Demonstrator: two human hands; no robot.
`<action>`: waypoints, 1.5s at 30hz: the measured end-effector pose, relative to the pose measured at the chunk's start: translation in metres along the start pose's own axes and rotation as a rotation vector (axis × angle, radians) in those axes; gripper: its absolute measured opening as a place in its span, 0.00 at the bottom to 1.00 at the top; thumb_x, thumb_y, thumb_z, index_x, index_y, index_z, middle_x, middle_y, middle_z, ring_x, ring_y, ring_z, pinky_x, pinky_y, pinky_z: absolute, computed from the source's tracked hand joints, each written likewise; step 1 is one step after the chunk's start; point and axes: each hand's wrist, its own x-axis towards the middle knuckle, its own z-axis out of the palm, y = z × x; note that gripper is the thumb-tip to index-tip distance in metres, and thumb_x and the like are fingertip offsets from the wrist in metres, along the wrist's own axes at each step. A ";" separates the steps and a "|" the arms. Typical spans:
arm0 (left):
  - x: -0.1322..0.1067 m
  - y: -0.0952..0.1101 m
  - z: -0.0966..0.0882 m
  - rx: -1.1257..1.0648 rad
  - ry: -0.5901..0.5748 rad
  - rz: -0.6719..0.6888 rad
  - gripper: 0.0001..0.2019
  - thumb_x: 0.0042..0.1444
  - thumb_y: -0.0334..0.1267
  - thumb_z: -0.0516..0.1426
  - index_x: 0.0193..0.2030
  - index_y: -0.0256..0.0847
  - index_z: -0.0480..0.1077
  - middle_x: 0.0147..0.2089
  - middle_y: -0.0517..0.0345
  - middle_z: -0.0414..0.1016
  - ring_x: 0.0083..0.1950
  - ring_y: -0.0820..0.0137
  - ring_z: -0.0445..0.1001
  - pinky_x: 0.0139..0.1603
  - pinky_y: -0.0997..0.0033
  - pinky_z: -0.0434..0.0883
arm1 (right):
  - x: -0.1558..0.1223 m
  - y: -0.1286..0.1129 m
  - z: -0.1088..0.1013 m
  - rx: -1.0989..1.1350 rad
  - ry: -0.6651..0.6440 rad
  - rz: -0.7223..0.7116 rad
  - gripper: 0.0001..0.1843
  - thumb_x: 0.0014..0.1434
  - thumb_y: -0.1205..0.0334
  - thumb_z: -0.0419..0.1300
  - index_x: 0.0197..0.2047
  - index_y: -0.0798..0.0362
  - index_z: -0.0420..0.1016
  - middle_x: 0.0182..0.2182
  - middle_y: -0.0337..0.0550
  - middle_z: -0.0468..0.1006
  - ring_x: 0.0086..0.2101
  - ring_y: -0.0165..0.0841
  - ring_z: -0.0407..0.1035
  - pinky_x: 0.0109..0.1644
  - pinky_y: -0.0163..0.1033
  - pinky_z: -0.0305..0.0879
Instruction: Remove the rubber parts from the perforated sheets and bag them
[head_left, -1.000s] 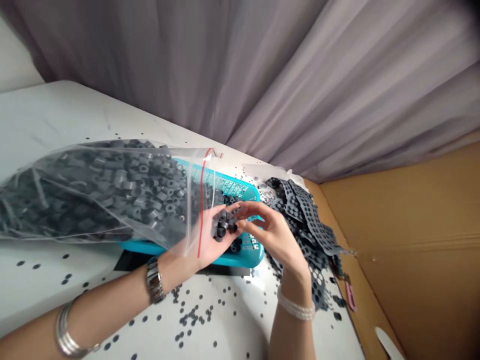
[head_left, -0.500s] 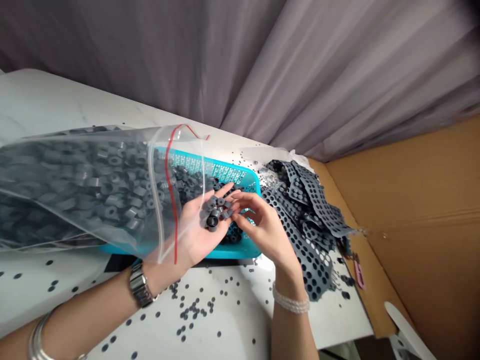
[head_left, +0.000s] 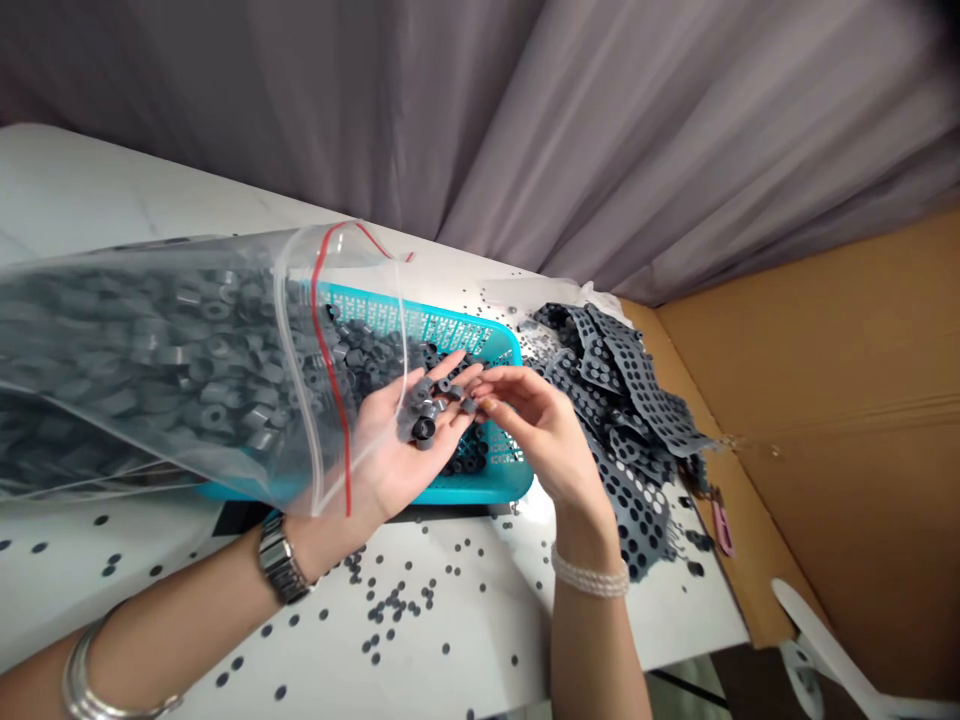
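My left hand (head_left: 397,450) lies palm up over a turquoise basket (head_left: 491,487), cupping a small heap of grey rubber rings (head_left: 429,408). A clear zip bag (head_left: 150,360) with a red seal line, full of the same grey rings, rests across that wrist and the basket's left part. My right hand (head_left: 544,435) reaches in from the right, its thumb and fingertips pinched at one ring on the edge of the heap. More rings lie inside the basket beneath both hands.
Punched grey rubber sheets (head_left: 622,400) are piled right of the basket. Small dark punched discs (head_left: 390,605) are scattered over the white table (head_left: 90,200). A brown cardboard wall (head_left: 840,420) stands at the right, a grey curtain (head_left: 525,120) behind.
The view has shifted a little. The bag's mouth has slid leftward off my left palm, showing more of the hand. My right fingers stay at the heap of rings.
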 end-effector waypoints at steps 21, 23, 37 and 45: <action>0.001 0.001 -0.004 0.019 -0.033 0.026 0.26 0.60 0.34 0.47 0.65 0.29 0.58 0.61 0.41 0.69 0.63 0.65 0.67 0.58 0.69 0.68 | 0.000 -0.001 0.004 0.095 0.001 0.182 0.10 0.56 0.55 0.63 0.37 0.52 0.72 0.28 0.36 0.68 0.25 0.25 0.58 0.28 0.34 0.54; 0.001 0.000 -0.003 -0.002 -0.018 0.025 0.26 0.60 0.33 0.48 0.65 0.29 0.58 0.60 0.40 0.70 0.62 0.64 0.67 0.59 0.68 0.68 | 0.002 -0.001 0.001 0.271 -0.007 0.225 0.09 0.57 0.55 0.62 0.36 0.51 0.71 0.27 0.35 0.67 0.21 0.24 0.53 0.24 0.34 0.50; 0.002 -0.002 -0.005 -0.012 -0.076 0.005 0.26 0.60 0.34 0.49 0.64 0.29 0.59 0.60 0.42 0.70 0.62 0.64 0.67 0.60 0.68 0.68 | 0.003 -0.003 0.006 0.315 0.136 0.173 0.15 0.58 0.50 0.54 0.27 0.52 0.67 0.24 0.37 0.66 0.20 0.26 0.52 0.22 0.35 0.44; 0.004 0.000 -0.008 -0.049 -0.094 -0.030 0.24 0.62 0.34 0.47 0.63 0.28 0.61 0.50 0.42 0.76 0.54 0.68 0.74 0.49 0.77 0.73 | 0.002 0.004 0.018 -0.300 0.177 0.021 0.12 0.56 0.55 0.63 0.41 0.51 0.72 0.19 0.31 0.59 0.22 0.27 0.52 0.27 0.35 0.51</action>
